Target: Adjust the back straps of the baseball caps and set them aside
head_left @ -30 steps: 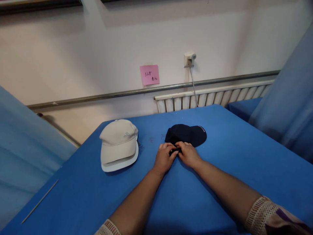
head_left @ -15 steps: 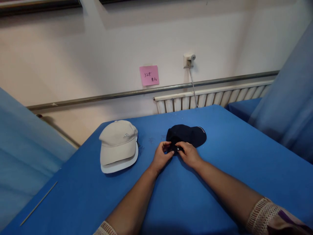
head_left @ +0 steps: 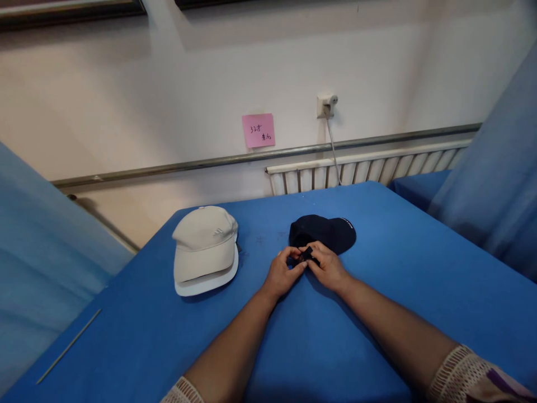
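A black baseball cap (head_left: 321, 230) lies on its side on the blue table, its brim pointing right. At the cap's near edge, my left hand (head_left: 283, 273) pinches the black back strap (head_left: 307, 253) between thumb and fingers. My right hand (head_left: 329, 268) grips the same strap from the right, its fingertips almost meeting those of the left. The strap's end stands up between them; the fingers partly hide its buckle. Left of my hands sits a beige cap (head_left: 205, 238) with a small stitched logo, stacked on a white cap (head_left: 210, 285) whose brim shows underneath.
A thin stick (head_left: 69, 346) lies near the left edge of the blue table (head_left: 335, 352). Behind stand a wall with a pink note (head_left: 258, 130), a socket (head_left: 326, 106) with a cord, a metal rail (head_left: 188, 165) and a radiator (head_left: 364, 168). Blue curtains (head_left: 499, 168) hang at both sides.
Both hands have closed together on the strap, the left shifting slightly right. The strap's end now sticks up between the fingers, lifted a little off the cap. The stacked caps stay put.
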Action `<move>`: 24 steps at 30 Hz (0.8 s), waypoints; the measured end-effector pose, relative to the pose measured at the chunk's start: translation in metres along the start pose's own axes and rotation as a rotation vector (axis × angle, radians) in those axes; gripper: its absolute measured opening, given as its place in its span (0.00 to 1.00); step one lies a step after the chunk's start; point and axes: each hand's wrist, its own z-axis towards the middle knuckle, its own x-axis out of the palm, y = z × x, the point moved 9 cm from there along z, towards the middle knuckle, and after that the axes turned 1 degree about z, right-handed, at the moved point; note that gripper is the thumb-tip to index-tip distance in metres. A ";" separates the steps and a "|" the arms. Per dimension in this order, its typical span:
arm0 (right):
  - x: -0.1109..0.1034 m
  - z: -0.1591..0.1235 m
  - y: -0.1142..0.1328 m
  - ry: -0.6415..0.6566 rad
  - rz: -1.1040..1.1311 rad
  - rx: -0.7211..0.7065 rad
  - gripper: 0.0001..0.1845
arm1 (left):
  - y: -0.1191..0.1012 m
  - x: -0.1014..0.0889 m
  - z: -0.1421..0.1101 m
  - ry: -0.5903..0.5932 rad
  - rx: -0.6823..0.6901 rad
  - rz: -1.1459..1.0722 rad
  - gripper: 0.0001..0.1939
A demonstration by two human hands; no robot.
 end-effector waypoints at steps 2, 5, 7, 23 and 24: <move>0.003 0.000 0.005 0.041 -0.072 -0.018 0.23 | -0.007 -0.003 0.000 -0.020 0.022 0.037 0.10; 0.008 0.000 0.009 0.091 -0.197 -0.032 0.25 | -0.019 -0.009 -0.001 -0.080 0.084 0.135 0.10; 0.012 -0.001 0.010 0.107 -0.264 -0.030 0.24 | -0.026 -0.007 -0.003 -0.074 0.129 0.168 0.09; -0.001 -0.001 0.000 -0.082 -0.125 0.041 0.17 | 0.000 -0.016 -0.002 -0.129 -0.028 -0.061 0.12; -0.002 -0.002 0.001 -0.093 -0.102 0.038 0.17 | -0.001 -0.015 -0.002 -0.111 -0.013 0.006 0.09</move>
